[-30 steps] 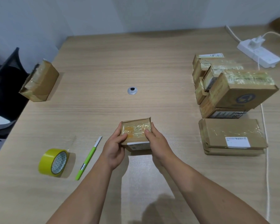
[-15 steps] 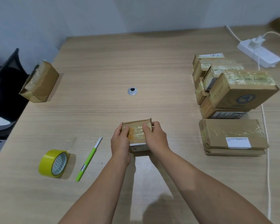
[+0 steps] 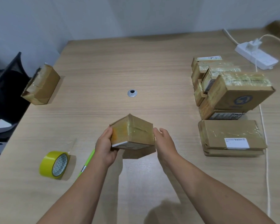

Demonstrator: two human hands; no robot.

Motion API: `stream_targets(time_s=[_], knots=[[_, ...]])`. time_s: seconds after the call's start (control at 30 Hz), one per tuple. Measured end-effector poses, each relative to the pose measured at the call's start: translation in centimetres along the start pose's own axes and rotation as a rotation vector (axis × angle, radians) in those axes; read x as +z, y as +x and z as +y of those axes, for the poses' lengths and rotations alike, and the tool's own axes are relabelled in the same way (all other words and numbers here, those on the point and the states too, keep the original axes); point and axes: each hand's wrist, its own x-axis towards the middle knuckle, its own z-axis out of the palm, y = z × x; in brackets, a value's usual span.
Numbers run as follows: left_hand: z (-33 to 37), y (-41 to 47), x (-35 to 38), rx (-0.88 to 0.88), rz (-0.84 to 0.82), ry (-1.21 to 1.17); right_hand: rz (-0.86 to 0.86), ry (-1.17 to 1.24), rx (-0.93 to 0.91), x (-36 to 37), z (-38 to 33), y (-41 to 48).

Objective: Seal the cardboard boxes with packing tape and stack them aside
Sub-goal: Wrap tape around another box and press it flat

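Note:
A small taped cardboard box is lifted off the wooden table at the near middle, turned so one corner points away from me. My left hand grips its left side and underside. My right hand is beside its right face with fingers loosely spread, at most touching it. A roll of yellow packing tape stands on edge at the near left. A pile of several taped boxes stands at the right, with a flat labelled box in front of it.
A green pen lies between the tape roll and my left arm. Another taped box sits at the left edge beside a black chair. A white power strip and its cable run along the right.
The box has been lifted off the table and rotated so a corner faces away. My right hand has let go of its top and moved to its right side.

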Motion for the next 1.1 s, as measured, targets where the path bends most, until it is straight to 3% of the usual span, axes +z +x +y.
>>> stream_targets(time_s=[0.13, 0.2, 0.37, 0.57, 0.73, 0.83, 1.1], knots=[[-0.8, -0.2, -1.1, -0.048, -0.068, -0.017, -0.167, 0.207, 0.148, -0.1, 0.9, 0.3], [-1.6, -0.4, -1.4, -0.05, -0.059, 0.104, -0.185, 0.274, 0.128, 0.4, 0.7, 0.0], [-2.1, -0.4, -2.1, 0.196, 0.229, 0.305, -0.108, -0.028, -0.091, 0.2, 0.7, 0.3], [-3.0, -1.3, -0.6, 0.299, -0.016, 0.579, -0.02, -0.327, -0.121, 1.5, 0.8, 0.0], [-4.3, -2.2, 0.5, 0.421, 0.064, 0.85, 0.026, -0.299, -0.125, 2.5, 1.7, -0.3], [-4.6, -2.2, 0.7, 0.42, 0.091, 0.836, 0.034, -0.314, -0.134, 2.7, 1.9, -0.2], [-4.7, -0.7, -0.2, 0.267, 0.05, 0.498, 0.023, -0.294, -0.115, 2.8, 2.3, 0.2]])
